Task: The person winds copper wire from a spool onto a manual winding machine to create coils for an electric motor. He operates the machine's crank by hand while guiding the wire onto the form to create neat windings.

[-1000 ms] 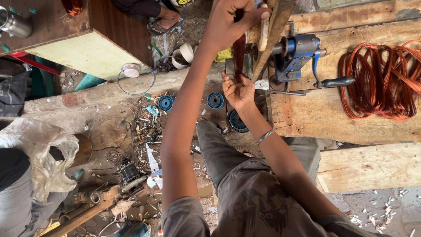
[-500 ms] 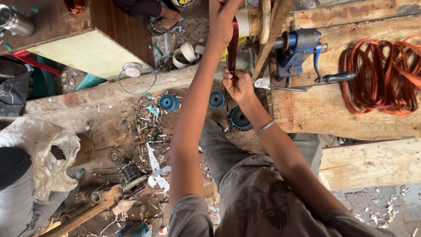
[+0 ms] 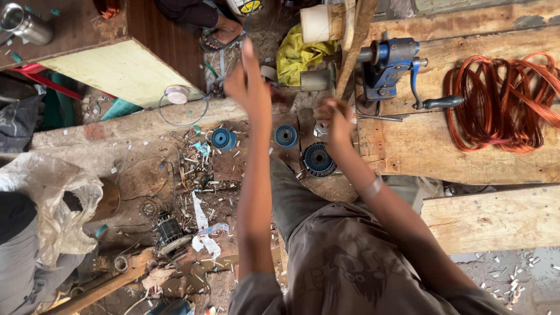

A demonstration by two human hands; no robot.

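Nothing is gripped: left hand (image 3: 249, 81) is raised with fingers spread wide; right hand (image 3: 337, 119) is loosely curled, its contents not discernible.

Blue winder (image 3: 389, 65) is mounted just beyond the right hand on the plank (image 3: 466, 163); copper wire coil (image 3: 501, 102) lies beside it. White roll (image 3: 315, 23) and yellow bag (image 3: 294, 55) are noted behind.

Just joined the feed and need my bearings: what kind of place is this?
Probably a small motor-rewinding workshop: a blue hand-cranked winder on a rough wooden bench, a copper wire coil, and blue ribbed motor parts on the littered floor.
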